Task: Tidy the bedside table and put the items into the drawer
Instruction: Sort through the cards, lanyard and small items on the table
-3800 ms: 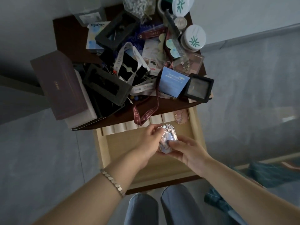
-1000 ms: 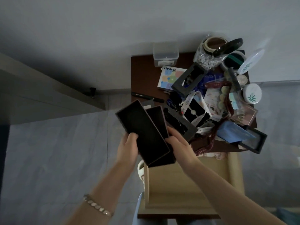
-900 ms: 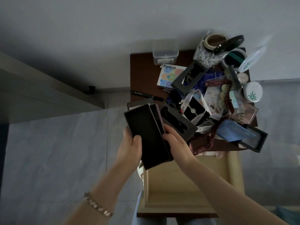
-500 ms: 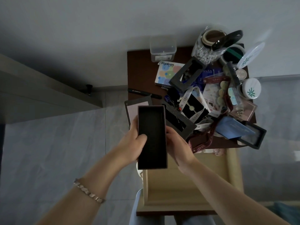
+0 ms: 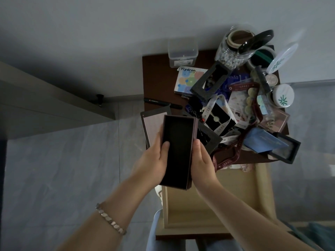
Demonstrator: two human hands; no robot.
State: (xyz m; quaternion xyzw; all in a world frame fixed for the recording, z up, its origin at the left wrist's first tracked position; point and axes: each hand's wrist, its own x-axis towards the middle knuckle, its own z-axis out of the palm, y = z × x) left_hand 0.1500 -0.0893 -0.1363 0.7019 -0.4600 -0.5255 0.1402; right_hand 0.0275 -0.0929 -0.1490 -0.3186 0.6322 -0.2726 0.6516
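Beyond the fingertips, the bedside table (image 5: 155, 75): dark wood top, with clutter (image 5: 235, 109) heaped mostly right of the right fingers. Below and nearer than the fingers, the drawer (image 5: 239, 196): pale wood, pulled open, ready to receive. Between both sets of fingers, the box (image 5: 176, 151): long, shallow, open side up, black inside, maroon walls. It is held level above the drawer's left front, likely so it can be squared up before stowing. The left hand (image 5: 151, 161) grips the left wall, thumb hooked over the rim. The right hand (image 5: 203, 163) clamps the right wall, its fingers hidden underneath. A pink-lined tray (image 5: 154, 124) sits just past the left fingertips; contact unclear.
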